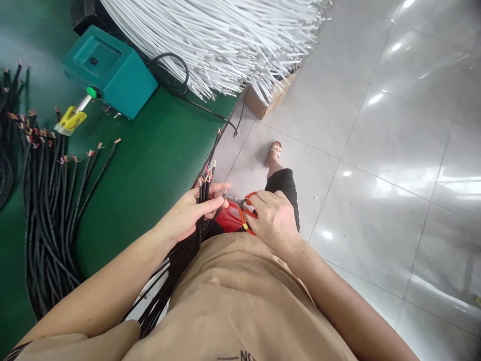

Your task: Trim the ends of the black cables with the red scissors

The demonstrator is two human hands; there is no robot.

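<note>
My left hand [195, 210] is closed around a bundle of black cables [195, 240], whose stripped ends show small coloured wires above the fingers. One cable end is pinched between its thumb and fingertips. My right hand [272, 215] grips wire strippers [243, 208] with red-orange and yellow handles. Their metal jaws point left and reach the pinched cable end; whether they bite on it is too small to tell. The cables run down past my lap on the left.
On the green table [131, 200], more black cables [52, 215] with bared ends lie at left. A teal box [112, 70] holds a yellow-tipped lever. White cables [225, 40] spread at the top over a cardboard box [263, 100]. A red surface [227, 218] lies below my hands.
</note>
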